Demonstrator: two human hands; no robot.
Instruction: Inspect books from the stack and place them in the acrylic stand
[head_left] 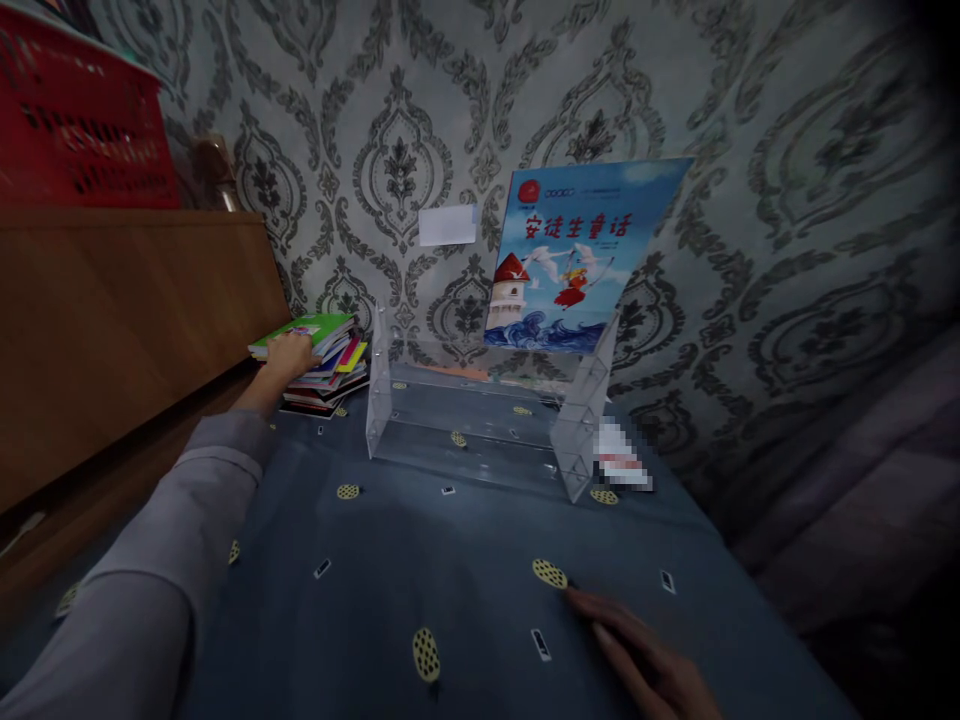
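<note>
2 hands show, doing different things. The left hand point(289, 353) reaches far forward on a grey sleeve point(180, 520) and lies on top of a stack of books point(324, 372), fingers curled over the near edge of the green book point(319, 329) that crowns the pile; whether it truly grips that cover or only presses on it I cannot tell. The pile sits at the far left of the blue patterned cloth point(420, 540), tight against a wooden panel point(112, 320), which likely keeps it from sliding.

The right hand point(645, 660) lies flat and empty on the cloth near the lower edge, fingers loosely spread, probably propping the body during the reach; its wrist is cut off by the frame.

Beyond and between the hands stands a clear acrylic rack point(480, 420) with stepped tiers. 1 picture book point(577, 260) with a lighthouse cover leans in its rear tier against the wallpaper, cover facing out. The rack's transparency makes its tier count hard to judge. A pixelated item point(622, 458) lies right of the rack, unreadable. Up left of the left hand, a red basket point(75, 120) is cropped.
</note>
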